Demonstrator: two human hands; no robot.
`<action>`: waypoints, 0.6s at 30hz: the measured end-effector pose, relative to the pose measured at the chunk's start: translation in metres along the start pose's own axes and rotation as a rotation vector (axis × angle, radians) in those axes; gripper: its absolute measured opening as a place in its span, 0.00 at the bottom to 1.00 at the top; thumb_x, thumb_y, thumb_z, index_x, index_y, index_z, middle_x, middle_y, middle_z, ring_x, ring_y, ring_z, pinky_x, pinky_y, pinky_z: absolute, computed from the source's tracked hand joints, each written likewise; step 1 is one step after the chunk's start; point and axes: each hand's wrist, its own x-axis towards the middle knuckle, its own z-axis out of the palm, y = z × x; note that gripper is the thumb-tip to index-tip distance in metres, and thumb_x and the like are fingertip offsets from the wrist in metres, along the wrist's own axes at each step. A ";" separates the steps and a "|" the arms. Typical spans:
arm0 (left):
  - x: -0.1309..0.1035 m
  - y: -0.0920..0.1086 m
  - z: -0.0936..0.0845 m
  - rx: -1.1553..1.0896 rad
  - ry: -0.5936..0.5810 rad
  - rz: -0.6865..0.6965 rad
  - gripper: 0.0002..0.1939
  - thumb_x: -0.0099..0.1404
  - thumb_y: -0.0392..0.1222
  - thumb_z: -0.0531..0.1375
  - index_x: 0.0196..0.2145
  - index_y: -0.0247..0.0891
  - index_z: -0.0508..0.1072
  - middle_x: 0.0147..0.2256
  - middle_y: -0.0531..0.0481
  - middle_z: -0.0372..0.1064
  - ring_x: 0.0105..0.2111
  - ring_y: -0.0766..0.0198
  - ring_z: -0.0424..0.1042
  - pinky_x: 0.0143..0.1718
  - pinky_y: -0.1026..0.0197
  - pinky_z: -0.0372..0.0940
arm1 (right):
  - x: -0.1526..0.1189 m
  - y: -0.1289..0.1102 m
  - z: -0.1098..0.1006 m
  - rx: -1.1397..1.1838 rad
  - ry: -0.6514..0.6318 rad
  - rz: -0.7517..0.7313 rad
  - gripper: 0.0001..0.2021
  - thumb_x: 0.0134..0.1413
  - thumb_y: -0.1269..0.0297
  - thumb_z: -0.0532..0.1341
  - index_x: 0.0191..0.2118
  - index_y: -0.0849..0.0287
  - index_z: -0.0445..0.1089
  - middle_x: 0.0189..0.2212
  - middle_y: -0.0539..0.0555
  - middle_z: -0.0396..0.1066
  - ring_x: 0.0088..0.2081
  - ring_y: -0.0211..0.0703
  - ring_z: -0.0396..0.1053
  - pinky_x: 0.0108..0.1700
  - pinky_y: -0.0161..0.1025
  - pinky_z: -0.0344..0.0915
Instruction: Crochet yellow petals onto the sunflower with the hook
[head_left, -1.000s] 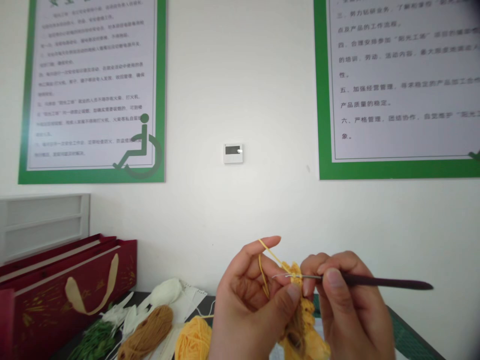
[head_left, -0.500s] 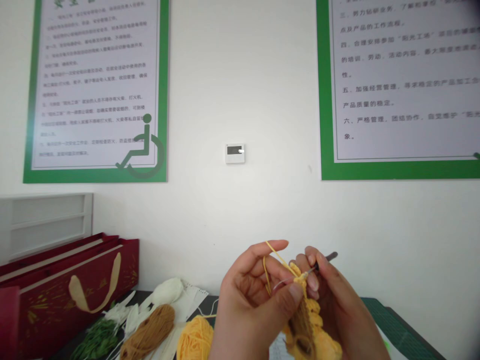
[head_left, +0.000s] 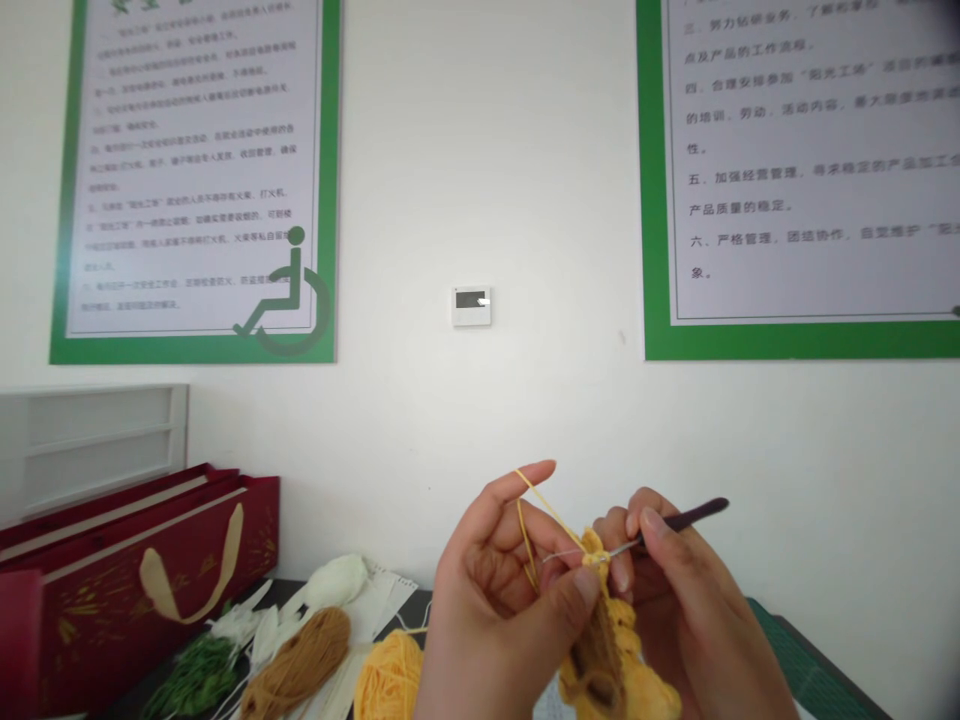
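A yellow and brown crocheted piece [head_left: 619, 650] hangs between both hands at the lower right of centre. My left hand [head_left: 502, 600] pinches its upper edge between thumb and fingers, and a yellow strand runs over the raised index finger down to the stitches. My right hand [head_left: 682, 590] holds a crochet hook [head_left: 694, 514] with a dark handle, its metal tip at the top of the yellow stitches beside my left thumb. The yellow yarn ball [head_left: 388, 678] lies left of my left wrist.
Brown yarn [head_left: 300, 665], green yarn [head_left: 193, 675] and white yarn [head_left: 336, 582] lie on the dark table at left. Dark red gift bags [head_left: 97, 620] stand beyond them. A green cutting mat [head_left: 810, 665] is at right. Framed posters hang on the wall.
The hook's handle has swung out to the right and more of it shows. My right hand has shifted slightly right, and my left index finger has moved a little up and left.
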 end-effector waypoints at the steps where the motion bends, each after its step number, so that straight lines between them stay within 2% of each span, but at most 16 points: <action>1: 0.000 0.000 0.000 0.000 -0.003 0.000 0.30 0.52 0.30 0.73 0.53 0.38 0.75 0.27 0.54 0.72 0.26 0.69 0.70 0.31 0.67 0.64 | 0.000 0.000 -0.001 -0.015 0.002 -0.002 0.17 0.63 0.52 0.60 0.27 0.55 0.64 0.25 0.49 0.65 0.27 0.40 0.63 0.33 0.38 0.66; 7: -0.001 0.000 0.003 0.010 -0.005 0.003 0.29 0.52 0.31 0.73 0.52 0.38 0.76 0.26 0.53 0.72 0.25 0.69 0.68 0.29 0.67 0.63 | -0.006 -0.001 0.003 -0.156 0.117 -0.070 0.15 0.61 0.51 0.63 0.29 0.55 0.65 0.26 0.48 0.64 0.29 0.39 0.63 0.34 0.36 0.65; 13: -0.002 0.002 0.001 -0.009 -0.025 0.001 0.36 0.52 0.31 0.73 0.58 0.41 0.72 0.28 0.54 0.71 0.27 0.66 0.72 0.32 0.64 0.66 | -0.004 -0.001 0.007 0.073 -0.051 0.063 0.16 0.62 0.50 0.63 0.29 0.54 0.62 0.25 0.46 0.61 0.28 0.37 0.59 0.34 0.35 0.62; 18: 0.000 0.004 -0.003 -0.044 -0.057 -0.021 0.42 0.52 0.31 0.74 0.63 0.43 0.68 0.29 0.54 0.69 0.28 0.65 0.72 0.34 0.61 0.68 | -0.003 0.006 0.008 0.122 -0.068 0.003 0.14 0.59 0.53 0.65 0.30 0.53 0.62 0.26 0.46 0.63 0.29 0.37 0.63 0.34 0.37 0.63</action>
